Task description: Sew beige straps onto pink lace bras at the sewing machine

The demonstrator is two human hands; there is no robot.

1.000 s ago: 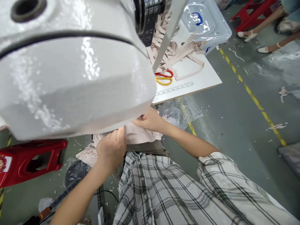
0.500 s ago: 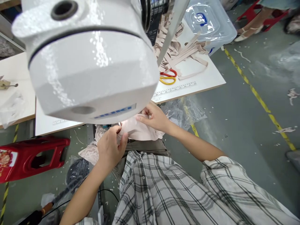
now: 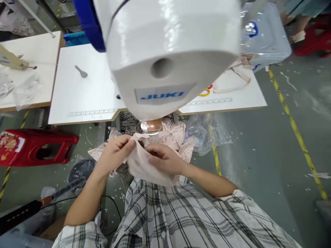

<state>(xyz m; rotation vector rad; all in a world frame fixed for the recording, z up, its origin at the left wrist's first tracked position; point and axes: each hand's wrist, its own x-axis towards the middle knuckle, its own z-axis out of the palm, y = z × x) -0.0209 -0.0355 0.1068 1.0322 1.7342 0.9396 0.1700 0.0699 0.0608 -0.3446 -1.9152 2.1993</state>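
A pale pink piece of fabric (image 3: 144,163) hangs between my hands, close to my lap and slightly blurred. My left hand (image 3: 116,150) pinches its upper left edge between thumb and fingers. On the other side, my right hand (image 3: 168,158) is closed on the same cloth, its fingertips partly hidden in the fold. Just beyond my hands, more pink lace fabric (image 3: 176,132) is bunched below the sewing machine (image 3: 165,69). The machine's metal and brown lower part (image 3: 152,126) shows under its white head.
Thread snips or scissors with yellow and red handles (image 3: 205,92) lie on the white table (image 3: 85,93), right of the machine. A clear plastic box (image 3: 266,38) stands at the back right. A red stool (image 3: 38,146) is on the left. Crumpled plastic (image 3: 207,134) lies on the floor.
The view has shifted, so the machine head appears further right and more table shows. The pink fabric has been lifted toward my body, and my right hand has come lower, nearer me.
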